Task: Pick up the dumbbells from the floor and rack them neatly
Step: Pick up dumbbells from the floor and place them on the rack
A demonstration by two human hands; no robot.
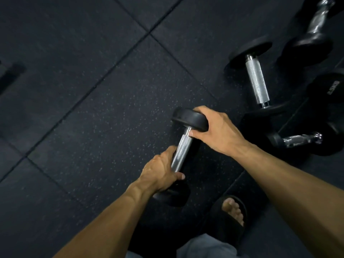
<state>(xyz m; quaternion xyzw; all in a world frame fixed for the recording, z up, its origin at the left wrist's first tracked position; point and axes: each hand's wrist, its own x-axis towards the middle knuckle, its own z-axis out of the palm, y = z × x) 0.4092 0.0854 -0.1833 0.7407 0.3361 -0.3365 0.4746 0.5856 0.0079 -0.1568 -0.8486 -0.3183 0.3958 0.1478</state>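
A black dumbbell (183, 146) with a knurled silver handle is held between both my hands over the dark floor. My left hand (160, 173) grips the lower end of the handle, just above the near head. My right hand (216, 130) clasps the far round head from the right, thumb under it. No rack is in view.
Several more dumbbells lie on the floor at the right: one with a long silver handle (257, 81), one at the top right (316, 23), one beside my right wrist (297, 140). My sandalled foot (233, 214) stands below the held dumbbell. Speckled rubber floor tiles (93, 108) spread to the left.
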